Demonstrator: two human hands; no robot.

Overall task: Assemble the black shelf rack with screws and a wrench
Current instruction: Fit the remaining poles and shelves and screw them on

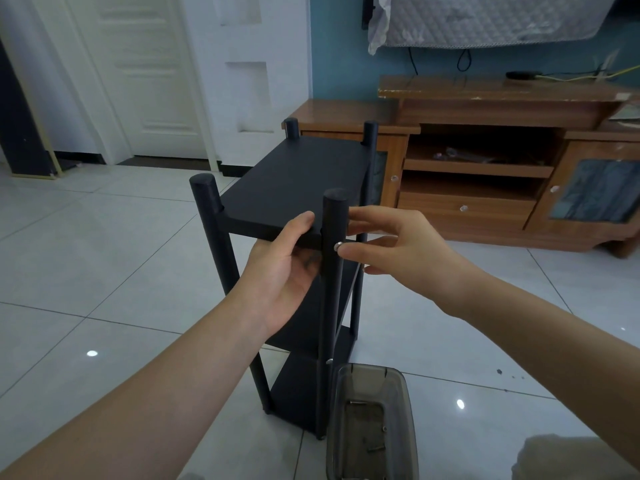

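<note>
Standing upright on the tiled floor (pixel 104 271), close in front and between the two arms: the black shelf rack (pixel 294 174), four round posts and flat boards in tiers. Judged stiff and hard throughout, painted smooth and so a little slippery under dry fingers. Probably light for its height, but tall and narrow, hence quick to rock or tip when pushed near the top. Likely wobbly at any joint not yet tightened.

Gripped at its near edge by the left hand (pixel 284 271): the top shelf (pixel 298 181), thumb lying on the upper face, fingers curled underneath, bracing the board against the near right post (pixel 334 216). A sound place to hold, right beside the joint being worked.

Reaching in from the other side, the right hand (pixel 398 244), fingers nearly straight and spread, holding nothing; one fingertip touching the silver screw (pixel 337 246) seated in that post at shelf level, another resting against the post higher up. Cannot tell how deep the screw sits.

Small, hard and smooth, that screw: easy to fumble, better pinched by the head between thumb and fingertip. Lower on the same post, a second screw head (pixel 329 360).

Near the foot of the rack, a smoky plastic bin (pixel 405 393) with a few loose screws (pixel 375 446) at the bottom. No wrench in view.
</note>
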